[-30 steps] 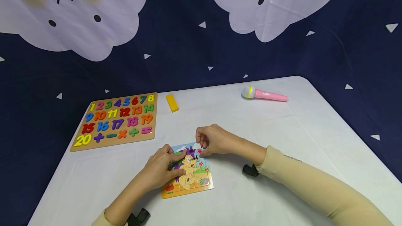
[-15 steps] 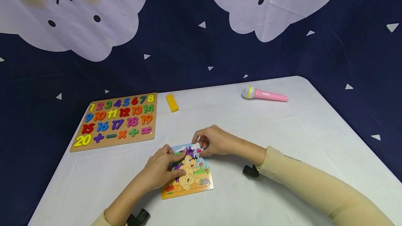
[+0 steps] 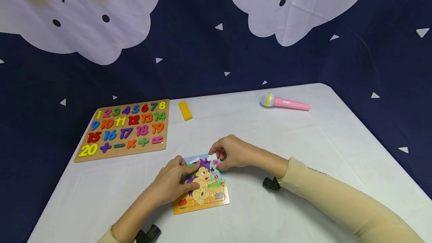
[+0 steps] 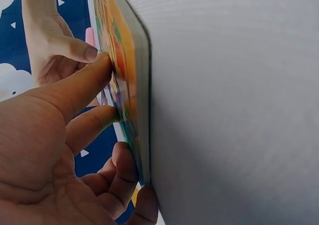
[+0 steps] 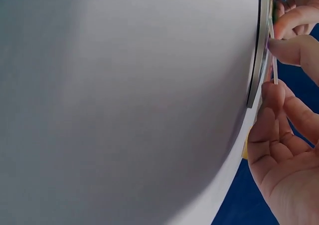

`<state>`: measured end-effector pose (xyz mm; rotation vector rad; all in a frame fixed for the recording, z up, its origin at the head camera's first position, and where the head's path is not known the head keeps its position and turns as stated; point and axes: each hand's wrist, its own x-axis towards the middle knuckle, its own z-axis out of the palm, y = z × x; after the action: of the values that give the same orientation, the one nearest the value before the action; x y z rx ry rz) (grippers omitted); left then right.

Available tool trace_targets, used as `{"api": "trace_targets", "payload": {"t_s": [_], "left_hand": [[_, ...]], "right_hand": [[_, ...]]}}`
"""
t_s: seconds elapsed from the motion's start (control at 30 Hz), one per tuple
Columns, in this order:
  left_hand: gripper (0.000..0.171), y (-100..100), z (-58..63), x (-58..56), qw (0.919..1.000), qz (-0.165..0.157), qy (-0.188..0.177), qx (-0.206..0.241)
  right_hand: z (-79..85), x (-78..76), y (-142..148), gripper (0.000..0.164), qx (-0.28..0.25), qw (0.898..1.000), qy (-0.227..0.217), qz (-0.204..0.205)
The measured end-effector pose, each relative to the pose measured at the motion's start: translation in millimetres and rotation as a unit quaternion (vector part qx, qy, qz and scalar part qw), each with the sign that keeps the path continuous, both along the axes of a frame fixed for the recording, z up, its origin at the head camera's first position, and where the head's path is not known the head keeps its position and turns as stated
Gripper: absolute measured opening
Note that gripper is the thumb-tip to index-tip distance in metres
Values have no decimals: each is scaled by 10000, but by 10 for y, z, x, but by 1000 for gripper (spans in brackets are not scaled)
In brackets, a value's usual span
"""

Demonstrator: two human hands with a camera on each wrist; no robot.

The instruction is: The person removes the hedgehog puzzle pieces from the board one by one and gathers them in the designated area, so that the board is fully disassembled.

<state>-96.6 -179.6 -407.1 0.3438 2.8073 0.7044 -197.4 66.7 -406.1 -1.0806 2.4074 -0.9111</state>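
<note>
A jigsaw puzzle [image 3: 202, 190] with a purple-spined hedgehog picture lies flat on the white table. My left hand [image 3: 173, 180] rests on its left side; thumb and index finger press the picture, while the other fingers sit along its far left edge, as the left wrist view shows. At the top right corner my right hand [image 3: 236, 153] pinches a puzzle piece [image 3: 215, 162] with a pink butterfly and blue sky. Edge-on in the right wrist view, that thin piece [image 5: 275, 68] is tilted up from the puzzle between thumb and fingers.
A wooden number board [image 3: 123, 130] with coloured numerals lies at the left. Beside it is a yellow block [image 3: 185, 110]. A pink toy microphone [image 3: 285, 102] lies at the back right, before a dark blue cloth with clouds [image 3: 189, 21].
My right hand has shifted slightly at the puzzle's top right corner, first left, then back right, with the piece in its fingers. My left hand has stayed in place.
</note>
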Motion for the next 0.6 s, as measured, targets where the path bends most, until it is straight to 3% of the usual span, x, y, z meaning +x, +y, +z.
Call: {"api": "trace_targets", "payload": {"t_s": [0.3,0.43,0.6], "left_hand": [[74,-130,77,120,9998,-33,153,-124],[87,-237,97,217,9992,-376,22,-93],[82,-314,77,290,9967,-805,-104,-92]], "right_hand": [[-16,-71,270,38,51,9987,430,-263],[-28,-147,472,38,111,9980,448,-441],[-44,-232,738,38,90,9966,490,-649]]}}
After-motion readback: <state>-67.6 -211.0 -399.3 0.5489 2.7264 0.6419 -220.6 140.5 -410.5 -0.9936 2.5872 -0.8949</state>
